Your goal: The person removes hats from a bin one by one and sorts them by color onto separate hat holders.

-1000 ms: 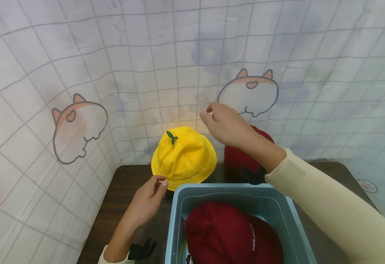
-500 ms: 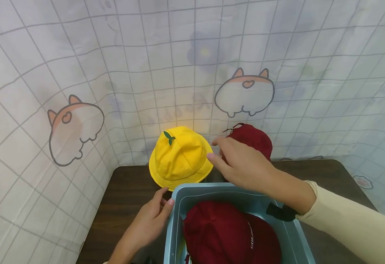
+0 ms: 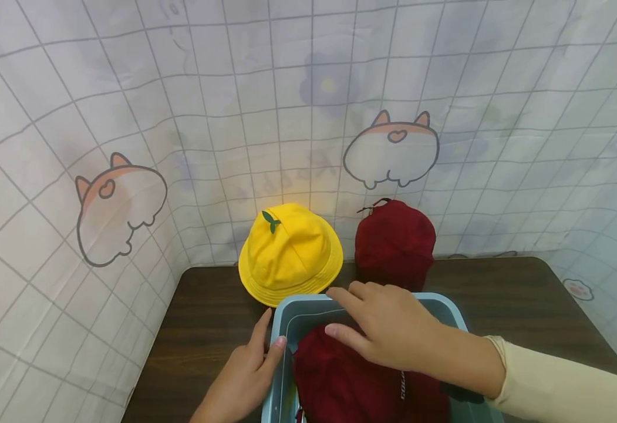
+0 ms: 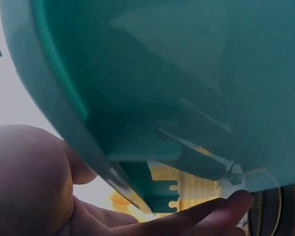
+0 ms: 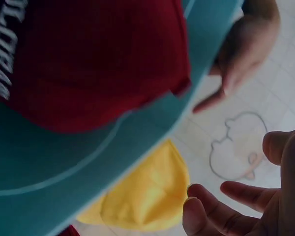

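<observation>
A light-blue plastic bin [image 3: 308,298] stands on the dark table and holds a dark red cap [image 3: 334,382] with white lettering. My left hand [image 3: 242,373] is at the bin's left side, thumb by the rim and fingers extended along the outside wall [image 4: 187,64]. Over the cap hovers my right hand [image 3: 393,329], its fingers loosely spread and nothing in them; the right wrist view also shows the fingers [image 5: 221,216] holding nothing. Behind the bin sit a yellow bucket hat [image 3: 289,252] with a green sprout and another dark red cap [image 3: 395,247].
The brown wood-look table [image 3: 509,299] extends on both sides of the bin. A white grid-patterned curtain [image 3: 266,117] with cartoon prints hangs close behind and beside it. Some yellow shows inside the bin's left side, partly hidden by the cap.
My right hand has come down and toward me, from in front of the back red cap to over the bin. My left hand has shifted slightly down to the bin's left rim.
</observation>
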`<state>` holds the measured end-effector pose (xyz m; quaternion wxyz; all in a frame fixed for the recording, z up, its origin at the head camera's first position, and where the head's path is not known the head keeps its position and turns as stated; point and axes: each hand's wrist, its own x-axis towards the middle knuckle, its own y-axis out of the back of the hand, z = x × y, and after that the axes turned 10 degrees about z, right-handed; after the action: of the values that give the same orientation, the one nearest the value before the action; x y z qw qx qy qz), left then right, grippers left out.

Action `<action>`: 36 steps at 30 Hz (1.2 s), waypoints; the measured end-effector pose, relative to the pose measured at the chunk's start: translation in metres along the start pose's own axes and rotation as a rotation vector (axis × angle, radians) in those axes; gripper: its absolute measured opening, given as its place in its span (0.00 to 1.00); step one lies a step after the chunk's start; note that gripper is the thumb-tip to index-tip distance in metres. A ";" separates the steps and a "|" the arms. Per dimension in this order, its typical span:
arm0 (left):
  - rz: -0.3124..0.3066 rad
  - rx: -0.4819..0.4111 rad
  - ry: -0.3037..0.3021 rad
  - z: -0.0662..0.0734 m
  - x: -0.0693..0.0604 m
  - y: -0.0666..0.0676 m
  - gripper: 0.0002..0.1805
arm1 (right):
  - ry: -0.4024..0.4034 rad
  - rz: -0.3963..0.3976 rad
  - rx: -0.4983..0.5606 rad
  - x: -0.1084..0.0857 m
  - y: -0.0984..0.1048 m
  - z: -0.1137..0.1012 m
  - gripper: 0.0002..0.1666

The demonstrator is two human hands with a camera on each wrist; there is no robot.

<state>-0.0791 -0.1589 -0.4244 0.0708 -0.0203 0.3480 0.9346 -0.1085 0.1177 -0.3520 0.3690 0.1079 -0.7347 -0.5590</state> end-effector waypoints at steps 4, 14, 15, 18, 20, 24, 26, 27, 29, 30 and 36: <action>-0.007 -0.015 0.047 -0.001 -0.002 -0.003 0.43 | 0.073 0.006 -0.022 -0.009 -0.009 -0.004 0.31; -0.024 -0.051 0.064 -0.007 -0.004 -0.011 0.39 | 0.106 -0.119 -0.050 -0.018 -0.023 -0.008 0.34; -0.032 -0.060 0.067 -0.008 -0.004 -0.012 0.39 | 0.108 -0.130 -0.052 -0.019 -0.024 -0.007 0.35; -0.040 -0.073 0.065 -0.008 -0.003 -0.012 0.39 | 0.111 -0.158 -0.054 -0.020 -0.028 -0.006 0.35; -0.031 -0.064 0.053 -0.009 -0.004 -0.013 0.38 | 0.115 -0.169 -0.051 -0.021 -0.031 -0.005 0.35; -0.006 -0.038 0.025 -0.009 -0.006 -0.014 0.37 | 0.130 -0.173 -0.050 -0.023 -0.035 -0.005 0.30; 0.005 -0.022 0.014 -0.009 -0.006 -0.015 0.37 | 0.138 -0.163 -0.050 -0.024 -0.036 -0.005 0.26; 0.009 -0.018 0.010 -0.009 -0.007 -0.015 0.37 | 0.145 -0.155 -0.052 -0.024 -0.037 -0.005 0.24; 0.013 -0.013 0.008 -0.009 -0.007 -0.015 0.37 | 0.162 -0.134 -0.058 -0.025 -0.038 -0.006 0.20; 0.014 -0.013 0.007 -0.009 -0.007 -0.015 0.37 | 0.172 -0.121 -0.063 -0.025 -0.038 -0.006 0.18; -0.006 -0.048 0.036 -0.010 -0.006 -0.016 0.39 | 0.223 -0.095 -0.084 -0.024 -0.039 -0.009 0.11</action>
<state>-0.0714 -0.1542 -0.4414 0.0670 -0.0397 0.3265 0.9420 -0.0955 0.1112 -0.3966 0.4258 0.1883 -0.6590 -0.5907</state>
